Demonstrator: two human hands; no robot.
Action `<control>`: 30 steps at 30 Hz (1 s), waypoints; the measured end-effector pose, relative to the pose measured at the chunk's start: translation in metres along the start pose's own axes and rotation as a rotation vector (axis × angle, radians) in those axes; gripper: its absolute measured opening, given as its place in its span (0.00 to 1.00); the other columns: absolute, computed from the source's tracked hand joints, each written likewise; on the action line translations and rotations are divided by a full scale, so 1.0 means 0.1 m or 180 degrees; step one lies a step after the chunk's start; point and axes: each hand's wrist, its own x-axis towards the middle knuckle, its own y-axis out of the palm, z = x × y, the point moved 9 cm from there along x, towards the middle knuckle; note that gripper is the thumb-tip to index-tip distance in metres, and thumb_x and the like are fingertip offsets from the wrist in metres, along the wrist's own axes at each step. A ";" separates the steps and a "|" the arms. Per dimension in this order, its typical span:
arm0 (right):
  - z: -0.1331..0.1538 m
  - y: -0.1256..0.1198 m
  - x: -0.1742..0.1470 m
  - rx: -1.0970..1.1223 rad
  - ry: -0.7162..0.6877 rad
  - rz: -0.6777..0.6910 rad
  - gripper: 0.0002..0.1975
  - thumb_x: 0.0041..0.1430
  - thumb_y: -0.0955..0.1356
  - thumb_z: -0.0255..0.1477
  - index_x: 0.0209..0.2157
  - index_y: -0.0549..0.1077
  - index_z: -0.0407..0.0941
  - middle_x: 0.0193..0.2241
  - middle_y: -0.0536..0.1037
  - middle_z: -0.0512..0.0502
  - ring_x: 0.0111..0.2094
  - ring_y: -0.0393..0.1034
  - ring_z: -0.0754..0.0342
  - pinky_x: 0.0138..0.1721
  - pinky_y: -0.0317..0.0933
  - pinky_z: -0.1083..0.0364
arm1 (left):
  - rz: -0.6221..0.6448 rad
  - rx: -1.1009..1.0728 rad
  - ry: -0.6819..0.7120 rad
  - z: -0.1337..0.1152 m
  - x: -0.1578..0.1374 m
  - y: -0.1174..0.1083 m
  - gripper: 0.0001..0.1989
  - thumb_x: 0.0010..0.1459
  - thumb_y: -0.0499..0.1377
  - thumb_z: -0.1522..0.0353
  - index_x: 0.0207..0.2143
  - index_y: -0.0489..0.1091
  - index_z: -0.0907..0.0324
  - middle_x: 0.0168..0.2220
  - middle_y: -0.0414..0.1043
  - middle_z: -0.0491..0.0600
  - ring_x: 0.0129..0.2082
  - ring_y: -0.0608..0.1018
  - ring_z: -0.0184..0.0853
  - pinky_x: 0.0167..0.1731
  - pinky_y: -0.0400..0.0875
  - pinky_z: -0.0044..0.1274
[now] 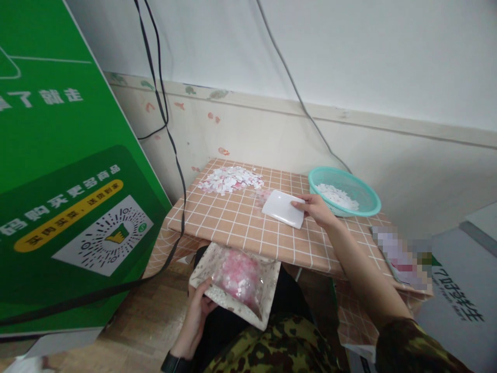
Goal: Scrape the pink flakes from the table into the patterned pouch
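Note:
My left hand [200, 311] grips the near left rim of a square patterned tray [219, 298], held tilted over my lap below the table edge. In it lies a clear plastic bag [240, 274] of pink and white bits. My right hand [314, 208] pinches the right side of a white square dish [281, 207] over the tabletop. Pale pink bits [259, 197] show beside the dish's left edge. Further left, a heap of white and pink paper-like pieces [229, 178] is spread on the checked cloth.
A turquoise basket [373, 207] with white pieces [337, 196] stands at the back right of the table [240, 223]. A partly blurred flat item [396, 254] lies at the right edge. A green panel [77, 171] and dark cable [180, 176] flank the left side.

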 end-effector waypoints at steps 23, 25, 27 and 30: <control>0.13 0.46 -0.20 -0.0043 -0.0116 0.0315 0.24 0.51 0.75 0.49 0.34 0.80 0.41 0.24 0.76 0.47 0.23 0.67 0.56 0.22 0.60 0.57 | 0.0044 -0.0005 -0.0016 0.01 0.02 0.00 0.28 0.58 0.63 0.63 0.59 0.62 0.50 0.51 0.74 0.54 0.35 0.82 0.41 0.35 0.79 0.37; 0.23 0.65 -0.37 -0.0079 -0.0260 0.0543 0.22 0.52 0.75 0.48 0.34 0.80 0.41 0.27 0.78 0.45 0.26 0.69 0.55 0.24 0.61 0.57 | 0.0060 -0.0015 -0.0019 0.02 0.03 -0.01 0.27 0.57 0.63 0.63 0.59 0.62 0.51 0.51 0.74 0.54 0.35 0.82 0.41 0.34 0.79 0.37; 0.30 0.85 -0.52 -0.0028 -0.0316 0.0872 0.21 0.54 0.74 0.47 0.35 0.81 0.42 0.32 0.81 0.43 0.30 0.72 0.53 0.28 0.64 0.56 | 0.0082 -0.0011 -0.0014 0.02 0.03 -0.01 0.28 0.57 0.64 0.63 0.59 0.62 0.51 0.51 0.74 0.54 0.35 0.82 0.41 0.34 0.79 0.38; 0.31 0.85 -0.55 0.0086 -0.0261 0.0799 0.22 0.53 0.74 0.47 0.36 0.81 0.41 0.32 0.81 0.42 0.30 0.73 0.52 0.28 0.66 0.55 | 0.0088 -0.0013 -0.0032 0.01 0.01 -0.01 0.29 0.56 0.65 0.63 0.59 0.61 0.51 0.49 0.74 0.54 0.35 0.82 0.41 0.34 0.79 0.37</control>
